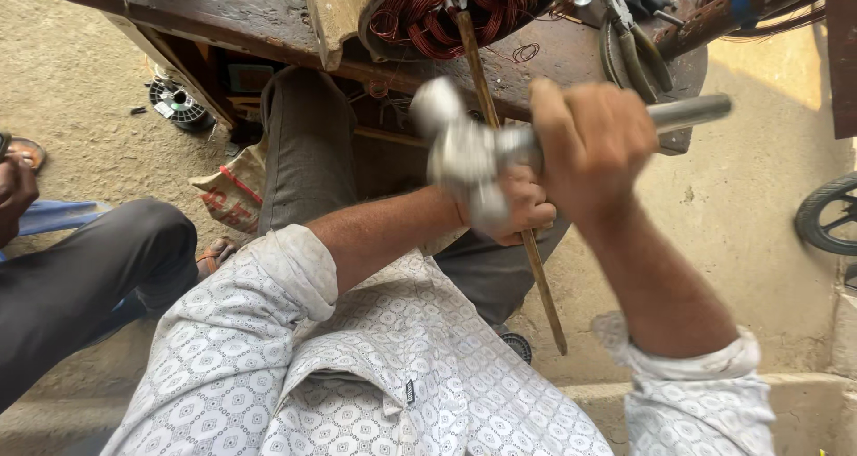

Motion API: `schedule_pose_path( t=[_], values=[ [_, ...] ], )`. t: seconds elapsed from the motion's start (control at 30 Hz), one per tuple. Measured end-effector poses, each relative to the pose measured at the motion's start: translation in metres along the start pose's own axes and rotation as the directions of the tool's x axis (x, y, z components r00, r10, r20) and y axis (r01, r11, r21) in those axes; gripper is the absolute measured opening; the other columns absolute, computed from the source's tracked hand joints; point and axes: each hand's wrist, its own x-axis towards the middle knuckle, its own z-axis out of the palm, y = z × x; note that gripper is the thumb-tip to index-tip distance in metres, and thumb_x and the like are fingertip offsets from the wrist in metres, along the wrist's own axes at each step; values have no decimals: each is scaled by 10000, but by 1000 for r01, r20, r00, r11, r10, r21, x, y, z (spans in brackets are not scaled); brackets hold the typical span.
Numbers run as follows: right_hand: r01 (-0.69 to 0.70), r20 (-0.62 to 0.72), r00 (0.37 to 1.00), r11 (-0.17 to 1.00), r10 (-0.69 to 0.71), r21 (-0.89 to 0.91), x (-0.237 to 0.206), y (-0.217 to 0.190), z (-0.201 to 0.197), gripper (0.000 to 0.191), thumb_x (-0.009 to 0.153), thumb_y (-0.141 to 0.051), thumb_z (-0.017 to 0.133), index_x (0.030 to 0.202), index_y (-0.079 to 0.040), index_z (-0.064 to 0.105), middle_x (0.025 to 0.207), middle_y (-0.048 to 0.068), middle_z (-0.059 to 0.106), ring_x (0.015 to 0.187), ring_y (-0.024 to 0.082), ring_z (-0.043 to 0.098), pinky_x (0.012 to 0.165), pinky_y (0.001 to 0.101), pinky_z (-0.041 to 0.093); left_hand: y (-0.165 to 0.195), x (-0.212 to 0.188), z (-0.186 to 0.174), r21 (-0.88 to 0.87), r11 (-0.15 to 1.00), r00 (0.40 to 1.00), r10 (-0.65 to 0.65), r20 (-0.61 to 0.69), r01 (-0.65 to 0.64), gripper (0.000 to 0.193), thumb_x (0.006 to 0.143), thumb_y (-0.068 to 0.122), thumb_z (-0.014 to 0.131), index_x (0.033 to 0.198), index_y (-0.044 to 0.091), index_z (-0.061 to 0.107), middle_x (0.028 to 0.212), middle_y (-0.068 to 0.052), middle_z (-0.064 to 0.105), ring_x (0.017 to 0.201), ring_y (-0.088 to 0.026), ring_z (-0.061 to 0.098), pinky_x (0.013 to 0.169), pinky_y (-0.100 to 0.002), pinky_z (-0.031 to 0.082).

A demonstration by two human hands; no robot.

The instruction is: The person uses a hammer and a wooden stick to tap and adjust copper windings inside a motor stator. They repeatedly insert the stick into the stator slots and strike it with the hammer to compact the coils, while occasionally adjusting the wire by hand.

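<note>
A person in a patterned white shirt gripped a metal hammer (pixel 469 153) in the right hand (pixel 594 139), fingers wrapped tight around its silver handle, the blurred head hanging just over the left hand (pixel 518 206). The left hand was closed around a long wooden stick (pixel 500 144), which ran from below the person's knee up to a coil of copper wire (pixel 464 10) lying at the edge of a worn wooden counter (pixel 223 10). A pair of pliers (pixel 629 41) rested on the counter to the right of the coil, near a rusty bar with a blue band (pixel 732 5). At the left edge, another person's dark-trousered leg (pixel 89 269) rested on the sandy ground (pixel 80 90); part of a black wheel (pixel 826 213) showed at right.
</note>
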Motion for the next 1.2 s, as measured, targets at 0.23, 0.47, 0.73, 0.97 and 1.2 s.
schedule_pose_path(
  t=[0.23, 0.47, 0.73, 0.97, 1.2],
  values=[
    [109, 216, 973, 985, -79, -131, 30, 3, -28, 128, 1066, -182, 578, 1084, -110, 682, 697, -23, 477, 623, 141, 525, 549, 340, 388, -7, 6, -4, 34, 997, 997, 66, 26, -67, 302, 700, 425, 783, 734, 194, 591, 643, 28, 603, 649, -195, 634, 666, -390, 489],
    [311, -23, 950, 950, -312, -38, 43, -1, -41, 386, 1174, -415, 520, 1037, -98, 692, 675, -36, 542, 570, 108, 563, 523, 288, 437, 4, 28, -15, -5, 997, 972, 72, -223, -75, 253, 849, 412, 713, 818, 173, 636, 763, 1, 658, 788, -216, 657, 777, -415, 522],
    [443, 429, 852, 851, -300, -284, 72, -7, -44, 167, 1074, -197, 654, 933, -139, 724, 675, -26, 576, 602, 128, 553, 598, 308, 385, -2, 42, -34, 1, 989, 874, 130, -468, -147, 236, 887, 392, 674, 898, 156, 677, 885, -36, 712, 883, -233, 676, 823, -406, 543],
    [421, 254, 876, 907, -410, 11, 70, 3, -60, 272, 1037, -328, 676, 961, -86, 773, 598, -4, 596, 495, 114, 544, 499, 303, 430, 6, 30, -18, -47, 990, 932, 109, -346, -133, 236, 895, 393, 691, 857, 162, 661, 807, -22, 686, 805, -222, 667, 769, -404, 536],
    [448, 605, 776, 832, -179, -328, 79, -1, -48, 185, 1095, -265, 638, 971, -146, 706, 661, -22, 589, 586, 127, 573, 540, 309, 431, -11, 46, -17, -65, 990, 966, 104, -238, -123, 251, 903, 395, 707, 817, 168, 645, 729, -7, 660, 727, -210, 659, 716, -402, 528]
  ],
)
